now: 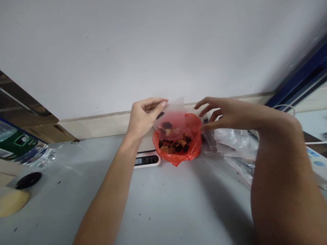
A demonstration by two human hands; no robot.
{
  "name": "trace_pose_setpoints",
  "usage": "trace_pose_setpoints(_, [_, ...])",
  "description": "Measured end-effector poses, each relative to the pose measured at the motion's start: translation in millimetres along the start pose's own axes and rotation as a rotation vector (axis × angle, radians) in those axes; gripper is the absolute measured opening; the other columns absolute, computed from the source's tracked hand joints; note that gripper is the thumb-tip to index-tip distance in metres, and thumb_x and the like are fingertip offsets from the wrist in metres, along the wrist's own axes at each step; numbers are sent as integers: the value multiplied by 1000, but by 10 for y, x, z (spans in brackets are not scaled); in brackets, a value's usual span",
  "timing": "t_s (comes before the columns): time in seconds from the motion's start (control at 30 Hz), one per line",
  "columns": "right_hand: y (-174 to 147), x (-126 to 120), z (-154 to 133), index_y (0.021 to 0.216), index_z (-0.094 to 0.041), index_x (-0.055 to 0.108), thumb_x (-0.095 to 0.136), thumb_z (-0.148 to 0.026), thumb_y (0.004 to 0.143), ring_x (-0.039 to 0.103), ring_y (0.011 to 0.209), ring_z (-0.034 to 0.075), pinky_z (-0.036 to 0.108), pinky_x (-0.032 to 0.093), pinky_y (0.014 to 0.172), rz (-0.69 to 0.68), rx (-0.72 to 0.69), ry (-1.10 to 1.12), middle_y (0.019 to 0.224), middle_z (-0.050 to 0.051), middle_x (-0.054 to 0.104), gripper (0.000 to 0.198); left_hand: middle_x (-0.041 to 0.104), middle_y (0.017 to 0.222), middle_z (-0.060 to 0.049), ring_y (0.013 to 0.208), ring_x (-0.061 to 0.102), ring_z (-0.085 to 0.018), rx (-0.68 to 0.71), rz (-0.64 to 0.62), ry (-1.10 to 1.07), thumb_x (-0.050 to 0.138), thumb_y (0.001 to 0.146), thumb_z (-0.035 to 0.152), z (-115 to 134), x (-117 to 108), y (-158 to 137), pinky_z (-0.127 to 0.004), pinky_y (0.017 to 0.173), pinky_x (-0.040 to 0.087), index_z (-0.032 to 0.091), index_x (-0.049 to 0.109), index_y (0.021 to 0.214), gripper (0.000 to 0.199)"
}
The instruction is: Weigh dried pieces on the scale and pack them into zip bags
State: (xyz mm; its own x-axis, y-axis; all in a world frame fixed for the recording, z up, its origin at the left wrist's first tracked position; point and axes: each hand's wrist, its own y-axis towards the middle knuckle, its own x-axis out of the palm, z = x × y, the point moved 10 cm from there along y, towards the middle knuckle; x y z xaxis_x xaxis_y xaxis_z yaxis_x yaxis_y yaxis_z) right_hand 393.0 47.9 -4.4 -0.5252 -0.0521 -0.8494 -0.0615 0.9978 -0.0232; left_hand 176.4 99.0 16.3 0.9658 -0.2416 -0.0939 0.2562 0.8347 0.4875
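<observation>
My left hand [146, 117] pinches the edge of a translucent plastic bag [175, 114], which hangs tilted over a red plastic bag [195, 149]. A few dark and pale chunks show inside the translucent one. The red bag stands open, with several brown and black dried pieces [176, 145] in it. My right hand [217, 112] is just right of the red bag, fingers apart and curved, with nothing visible in them. Left of the red bag is a white digital kitchen scale [148, 160], its display reading about 0.0; the bags and my left hand partly cover it.
Clear plastic bags [235, 143] lie to the right, partly behind my right arm. A large bottle with a green label [21, 143] lies at the left, near a black round object [28, 180]. A white power strip [318, 165] sits at the right edge. The wall [163, 51] rises behind.
</observation>
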Motion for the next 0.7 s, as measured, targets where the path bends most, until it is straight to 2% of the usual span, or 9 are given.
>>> trace_pose_setpoints(0.07, [19,46,-50,133,-23,67,78,-54,68,75,101,32,43,61,78,-17,-4,-16,118,12,77,73,84,92,-6,89,79,-18,49,-42,-2,80,85,23,64,112,-2,-27,82,62,17,84,87,8])
trace_pose_setpoints(0.2, [80,163,-186,130,-21,70,74,-49,74,75,101,29,42,60,85,-73,-65,-63,118,10,78,62,84,92,-5,87,79,-16,120,-63,65,77,86,17,110,228,-10,-24,81,61,17,83,86,6])
trace_pose_setpoints(0.27, [128,229,-241,122,-21,72,71,-44,77,75,99,27,40,60,84,-94,-117,-40,114,9,79,51,84,96,-5,88,79,-15,139,-59,73,78,85,16,101,230,-9,-23,81,60,17,83,89,6])
trace_pose_setpoints(0.37, [227,243,-214,105,-21,72,73,-46,77,75,97,27,40,60,82,-25,-130,35,109,10,79,38,84,101,-5,93,78,-15,143,-102,15,81,82,17,71,247,-14,-22,84,60,17,81,94,12])
trace_pose_setpoints(0.43, [285,236,-150,104,-21,69,77,-49,72,74,100,29,40,61,81,37,-104,134,112,11,78,43,83,99,-4,93,78,-16,127,-126,-16,82,81,16,45,259,-21,-24,87,61,17,81,95,14])
trace_pose_setpoints(0.53, [336,266,-125,115,-22,67,80,-45,68,74,103,29,39,61,78,63,-112,303,117,12,77,54,82,94,-4,92,77,-17,99,-141,-34,82,79,16,20,268,-32,-27,89,61,16,80,93,14])
trace_pose_setpoints(0.6, [345,281,-182,107,-21,72,77,-45,71,74,94,26,38,60,75,56,-154,353,108,10,78,43,81,97,-5,96,77,-18,83,-121,-23,83,78,18,29,231,-30,-29,92,61,17,79,92,14])
trace_pose_setpoints(0.67, [331,245,-263,87,-19,74,75,-47,74,70,78,23,37,57,70,81,-200,354,86,8,76,31,81,106,-6,103,75,-21,71,-92,27,84,77,21,66,157,-26,-31,94,60,18,79,96,19])
trace_pose_setpoints(0.7, [315,203,-304,79,-19,73,75,-49,75,66,72,21,36,55,68,111,-220,357,76,6,73,30,80,109,-7,107,74,-22,63,-91,73,86,76,22,89,124,-25,-32,94,59,19,80,100,25])
